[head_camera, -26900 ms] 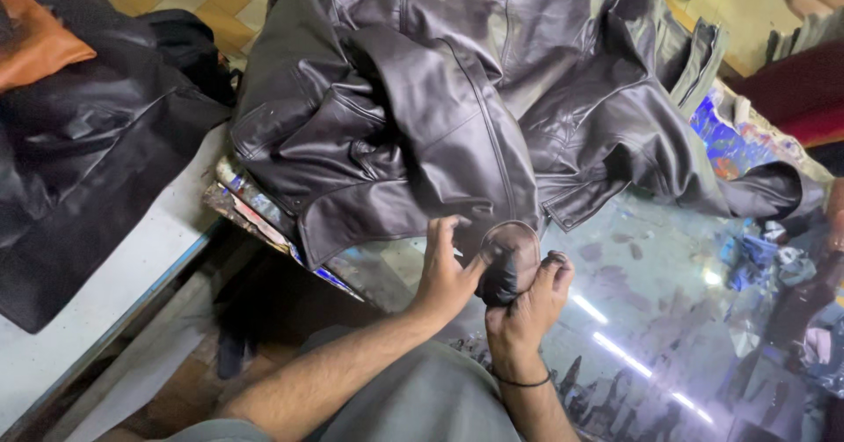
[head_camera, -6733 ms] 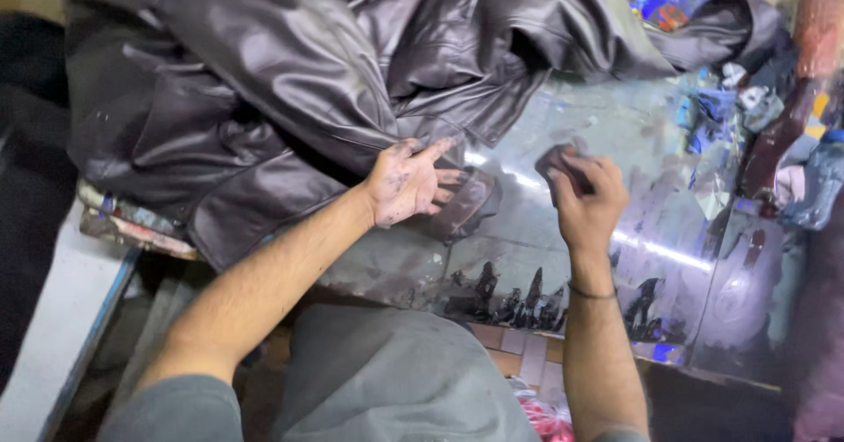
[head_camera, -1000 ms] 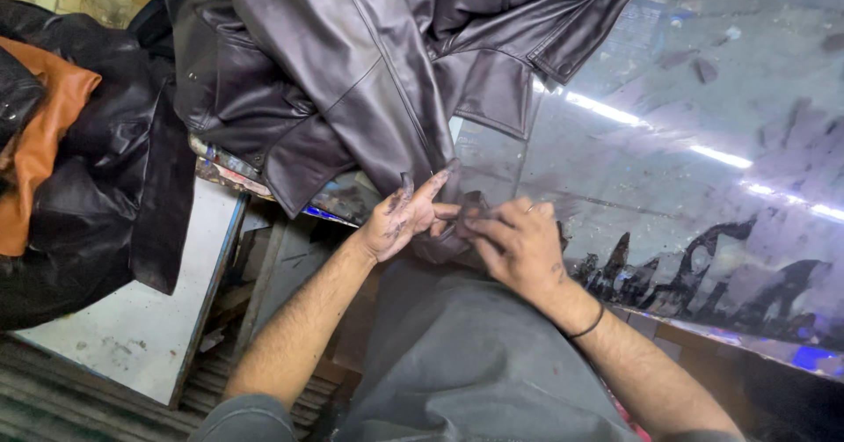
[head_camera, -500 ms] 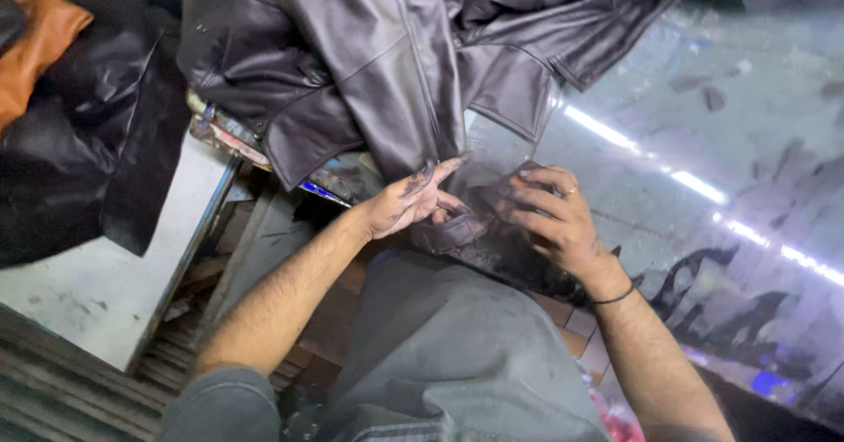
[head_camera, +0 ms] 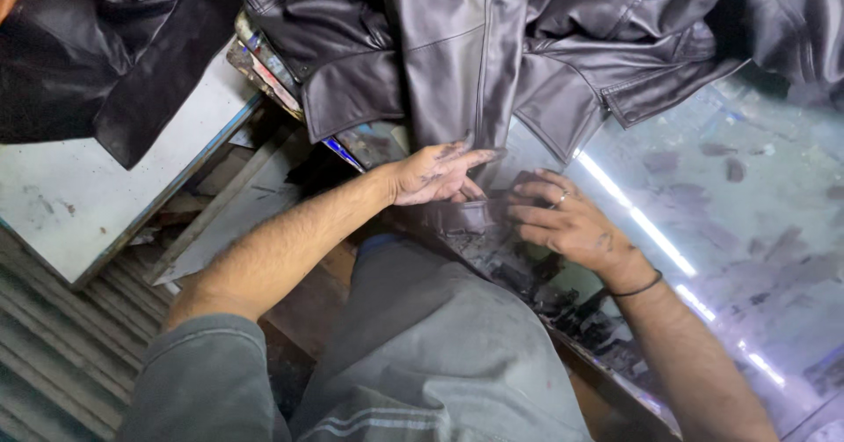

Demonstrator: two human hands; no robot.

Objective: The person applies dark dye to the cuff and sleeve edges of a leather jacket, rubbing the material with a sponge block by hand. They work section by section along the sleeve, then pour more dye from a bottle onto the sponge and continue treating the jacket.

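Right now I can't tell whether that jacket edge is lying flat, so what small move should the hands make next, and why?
Probably slide the right hand along the jacket hem, smoothing it toward the table edge. The left hand, stained dark, already pins the hem flat, while the right hand's fingers are curled on a small folded bit beside it.

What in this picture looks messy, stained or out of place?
The left hand is smeared with dark stains across its fingers and back as it presses the dark leather jacket. The glass tabletop carries dark smudges too.
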